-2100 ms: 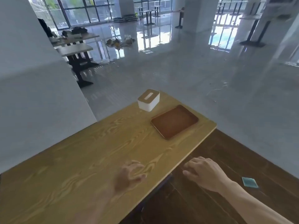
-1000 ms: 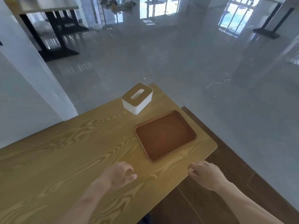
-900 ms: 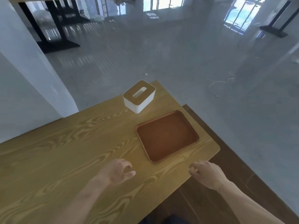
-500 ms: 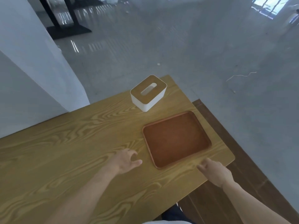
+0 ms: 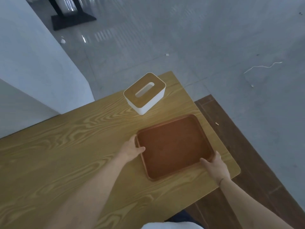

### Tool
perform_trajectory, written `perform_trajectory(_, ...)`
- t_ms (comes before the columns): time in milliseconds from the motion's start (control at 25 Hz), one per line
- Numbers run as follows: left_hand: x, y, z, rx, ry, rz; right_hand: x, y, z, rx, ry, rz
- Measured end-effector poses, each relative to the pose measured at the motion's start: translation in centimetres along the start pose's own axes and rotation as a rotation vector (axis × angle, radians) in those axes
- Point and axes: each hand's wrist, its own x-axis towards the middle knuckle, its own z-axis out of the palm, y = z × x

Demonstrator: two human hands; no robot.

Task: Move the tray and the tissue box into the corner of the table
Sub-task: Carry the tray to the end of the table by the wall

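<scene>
A glossy grey tiled floor (image 5: 206, 38) fills the upper part of the view, with a thin pale wavy cord (image 5: 262, 66) lying on it at the right and 2 small white scraps (image 5: 62, 41) further left. A white wall (image 5: 33, 63) rises at the left, and a black table base (image 5: 72, 20) stands beyond it. A strip of dark brown wooden flooring (image 5: 247, 154) runs along the right.

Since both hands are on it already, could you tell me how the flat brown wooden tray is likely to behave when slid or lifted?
The flat brown wooden tray looks rigid, so it probably won't flex. It holds nothing, so it is likely light. The left hand and right hand grip opposite rims, which should keep it level. Flat on the smooth light wooden table, it may slide easily.
</scene>
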Motion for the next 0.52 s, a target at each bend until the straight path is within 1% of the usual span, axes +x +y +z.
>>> perform_trajectory(160,1.4,0.4,0.5,-0.109,0.057,-0.058,1.8,0.2,-0.5,0.106,-0.003,0.021)
perform_trajectory(280,1.7,0.6,1.1,-0.156,0.084,-0.044,2.5,0.8,-0.6,0.112,-0.016,-0.008)
perform_trajectory(520,0.7,0.7,2.1,-0.175,0.247,-0.020,3.0,0.8,-0.9,0.168,-0.040,-0.061)
